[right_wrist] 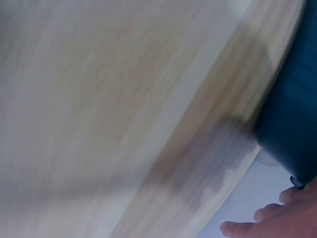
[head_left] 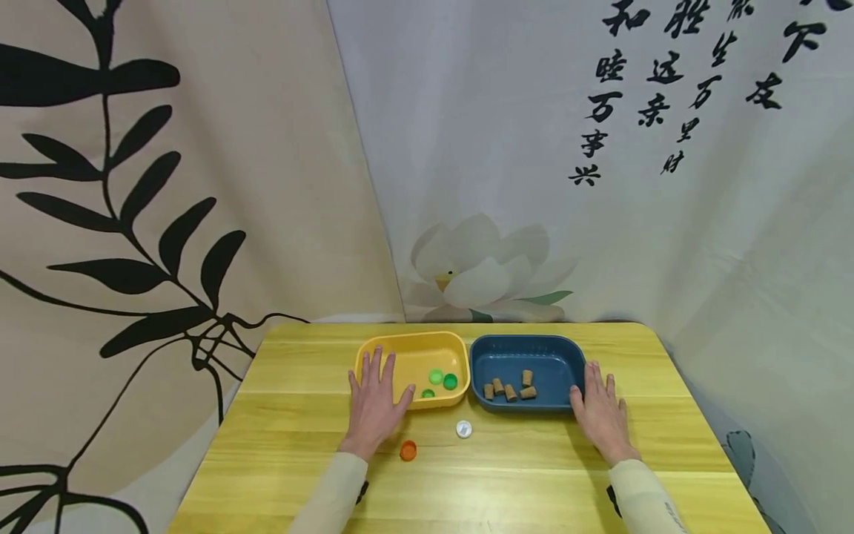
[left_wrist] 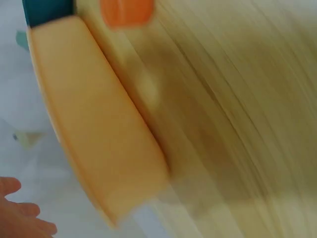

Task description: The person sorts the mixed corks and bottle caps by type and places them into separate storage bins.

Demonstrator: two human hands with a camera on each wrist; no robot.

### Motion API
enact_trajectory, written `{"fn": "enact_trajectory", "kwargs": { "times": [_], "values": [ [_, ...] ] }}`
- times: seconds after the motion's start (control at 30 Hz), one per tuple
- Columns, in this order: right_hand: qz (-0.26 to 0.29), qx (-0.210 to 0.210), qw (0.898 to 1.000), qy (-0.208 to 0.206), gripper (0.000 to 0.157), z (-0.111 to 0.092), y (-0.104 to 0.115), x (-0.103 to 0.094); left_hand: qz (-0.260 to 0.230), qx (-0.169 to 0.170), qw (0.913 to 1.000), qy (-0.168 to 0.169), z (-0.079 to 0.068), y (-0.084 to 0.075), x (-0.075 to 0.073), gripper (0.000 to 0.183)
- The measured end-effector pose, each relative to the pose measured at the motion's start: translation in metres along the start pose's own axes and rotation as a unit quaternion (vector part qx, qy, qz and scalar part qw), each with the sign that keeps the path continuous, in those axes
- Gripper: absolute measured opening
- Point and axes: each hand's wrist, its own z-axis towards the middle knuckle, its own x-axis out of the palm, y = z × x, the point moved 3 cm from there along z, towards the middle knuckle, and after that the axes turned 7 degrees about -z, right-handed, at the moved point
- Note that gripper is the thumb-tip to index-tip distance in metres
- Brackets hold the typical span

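With fingers straight and spread, my left hand [head_left: 373, 409] hovers at the left end of a yellow tray [head_left: 420, 356], its fingers overlapping the near left side. Whether it touches the tray, I cannot tell. Several green bottle caps [head_left: 450, 381] lie inside that tray. My right hand [head_left: 603, 415] has its fingers extended beside the right end of a blue tray [head_left: 554, 363], and holds nothing. Several corks [head_left: 510, 393] lie in the blue tray. In the right wrist view, fingers [right_wrist: 267, 223] show near the blue tray [right_wrist: 292, 109].
An orange bottle cap [head_left: 408, 450] and a white bottle cap [head_left: 463, 429] lie on the wooden table [head_left: 507, 489] in front of the trays. The trays stand side by side near the back edge. A printed curtain [head_left: 467, 148] hangs behind.
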Motion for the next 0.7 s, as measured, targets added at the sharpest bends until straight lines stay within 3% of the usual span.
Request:
{"fn": "enact_trajectory", "kwargs": {
  "times": [0.17,0.37,0.5,0.7],
  "values": [
    [0.003,0.003,1.0,-0.002,0.071,0.0,0.001,-0.001,-0.022,-0.064,0.9976,0.016,0.0,0.035,-0.005,0.083],
    [0.007,-0.003,1.0,-0.006,0.07,0.0,0.001,-0.004,-0.036,-0.131,0.9887,0.062,-0.007,0.067,0.0,0.093],
    [0.009,-0.01,1.0,-0.008,0.071,0.0,0.001,-0.003,-0.051,-0.155,0.9826,0.089,-0.014,0.077,0.003,0.097],
    [0.013,-0.014,1.0,-0.007,0.07,0.001,0.0,0.0,-0.061,-0.158,0.9794,0.11,-0.018,0.078,0.006,0.098]
  ]
}}
